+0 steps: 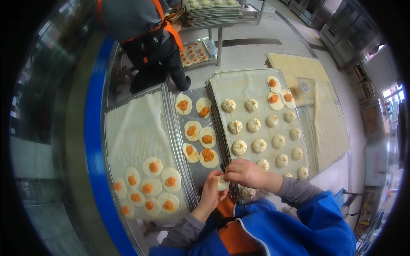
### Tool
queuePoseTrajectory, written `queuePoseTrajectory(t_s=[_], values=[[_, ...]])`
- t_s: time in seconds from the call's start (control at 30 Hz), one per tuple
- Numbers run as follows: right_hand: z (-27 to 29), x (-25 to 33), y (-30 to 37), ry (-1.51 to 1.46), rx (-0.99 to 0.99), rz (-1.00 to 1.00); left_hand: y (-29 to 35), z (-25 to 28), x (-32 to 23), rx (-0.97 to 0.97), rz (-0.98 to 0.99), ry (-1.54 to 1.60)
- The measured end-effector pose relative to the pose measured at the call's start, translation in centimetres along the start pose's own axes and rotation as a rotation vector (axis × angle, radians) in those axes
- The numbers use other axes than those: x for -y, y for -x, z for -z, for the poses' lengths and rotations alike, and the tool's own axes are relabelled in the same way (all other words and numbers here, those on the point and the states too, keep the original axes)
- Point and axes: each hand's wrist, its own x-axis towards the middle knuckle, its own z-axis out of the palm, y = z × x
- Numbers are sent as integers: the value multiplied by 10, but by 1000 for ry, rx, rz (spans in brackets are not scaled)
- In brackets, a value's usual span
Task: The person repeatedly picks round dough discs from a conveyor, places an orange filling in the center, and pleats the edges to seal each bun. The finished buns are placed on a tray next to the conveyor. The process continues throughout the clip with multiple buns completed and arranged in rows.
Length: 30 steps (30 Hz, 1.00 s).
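My left hand point(209, 194) cups a half-formed dough bun point(222, 183) just in front of my body. Fingertips of my right hand point(246, 173) pinch together at the bun's upper edge; the filling inside is hidden. Just beyond my hands, flat dough rounds topped with orange filling point(208, 157) lie on a grey metal surface point(194, 94). To the right, a lined tray point(232, 81) holds rows of pleated buns point(259, 145) and a few open filled rounds point(273, 98) at its far right corner. More filled rounds point(147, 187) cover the near half of the left lined tray point(136, 123).
A blue edge strip point(95, 141) runs along the left. Ahead, a person in orange straps point(134, 21) stands near stacked trays point(213, 16) and a lower tray of filled rounds point(196, 53). Cloth-covered boards point(326, 115) lie at the right, with ovens point(350, 32) beyond.
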Motion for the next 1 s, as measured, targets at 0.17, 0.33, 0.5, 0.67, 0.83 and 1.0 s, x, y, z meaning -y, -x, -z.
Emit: queuePoseTrajectory(t_s=[0.17,0.33,0.5,0.67,0.83,1.0], values=[[-9,3,4,-131,-15,-169,-5,8,-7,-29,0,-282],[-21,5,7,-244,-117,-303,10,9,-10,15,-101,-291],[-27,9,4,-296,-122,-421,14,2,-11,-181,-364,-385],[-24,12,5,-165,-96,-271,14,3,-14,-142,-103,-392],[-22,15,4,-125,-20,-153,7,12,-21,-55,261,-159],[-12,17,6,-402,85,-211,4,12,-24,62,486,9]])
